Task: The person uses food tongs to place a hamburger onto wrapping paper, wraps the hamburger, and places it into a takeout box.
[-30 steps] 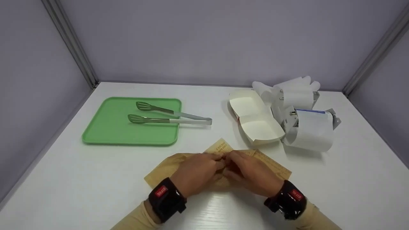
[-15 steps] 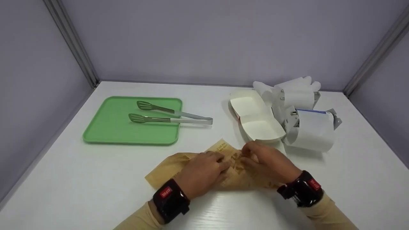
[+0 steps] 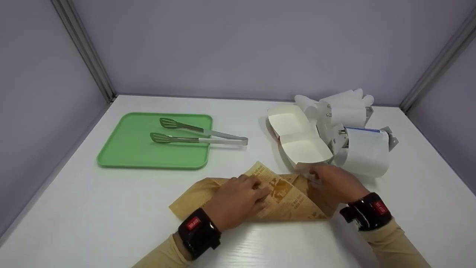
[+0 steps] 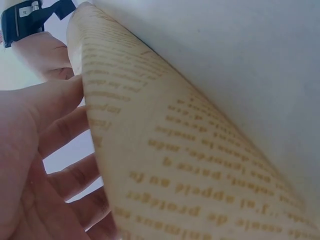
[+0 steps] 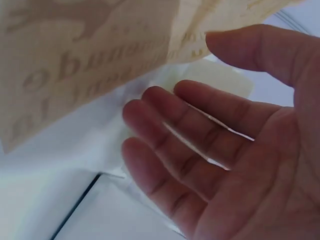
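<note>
Brown printed paper (image 3: 293, 203) lies lengthwise left to right on the worktop (image 3: 93, 208), under the left hand (image 3: 234, 203), whose grip looks loose, though I can't fully see its fingertips. The right hand (image 3: 340, 184) is nearer the right end, grip spread wide; from there the paper stretches leftward.

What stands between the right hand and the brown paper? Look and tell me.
Nothing visible. The right hand is at the right end of the brown paper; whether it touches is unclear. The open box lies beyond the paper, not between them.
</note>
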A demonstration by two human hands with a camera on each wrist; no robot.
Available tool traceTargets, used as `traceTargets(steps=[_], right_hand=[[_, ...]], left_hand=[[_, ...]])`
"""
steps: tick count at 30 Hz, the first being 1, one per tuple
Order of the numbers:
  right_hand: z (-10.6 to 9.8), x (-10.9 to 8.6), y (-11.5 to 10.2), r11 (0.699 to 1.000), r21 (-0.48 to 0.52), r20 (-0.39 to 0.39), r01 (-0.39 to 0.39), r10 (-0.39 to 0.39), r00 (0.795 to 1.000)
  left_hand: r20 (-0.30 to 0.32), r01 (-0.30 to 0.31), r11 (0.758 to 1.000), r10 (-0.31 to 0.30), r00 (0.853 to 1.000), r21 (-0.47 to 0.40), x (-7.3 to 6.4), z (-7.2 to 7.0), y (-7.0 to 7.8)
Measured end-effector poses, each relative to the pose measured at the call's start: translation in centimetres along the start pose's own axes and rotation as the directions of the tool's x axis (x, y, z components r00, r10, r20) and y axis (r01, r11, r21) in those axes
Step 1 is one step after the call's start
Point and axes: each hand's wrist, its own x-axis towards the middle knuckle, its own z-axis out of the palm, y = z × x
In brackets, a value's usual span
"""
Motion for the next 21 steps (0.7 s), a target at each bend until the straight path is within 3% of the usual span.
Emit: traceTargets(steps=[2,3,5,15,21], right_hand=[[0.0,-0.3,0.2,0.995,0.054,0.008,-0.083,0.083,0.997],[0.0,-0.4,0.4,0.979,0.143,0.007,-0.144,0.145,0.989],[0.0,-0.8,0.7,0.974,0.123,0.039,-0.19,0.187,0.982],[0.3,-1.6,1.7,0.961,0.132,0.168,-0.242,0.219,0.961],[0.3,-1.6,1.5,0.961,0.168,0.133,-0.222,0.201,0.971]], left_hand=[[0.003,0.006,1.0,-0.006,1.0,0.001,0.0,0.0,0.0],[0.003,0.01,1.0,-0.01,1.0,0.006,0.0,0.0,0.0],[0.003,0.02,1.0,-0.021,1.0,0.016,-0.1,0.0,0.0],[0.019,0.048,0.998,-0.048,0.999,0.046,0.0,0.1,0.0],[0.001,0.035,0.998,-0.035,0.999,0.055,-0.1,0.0,0.0]])
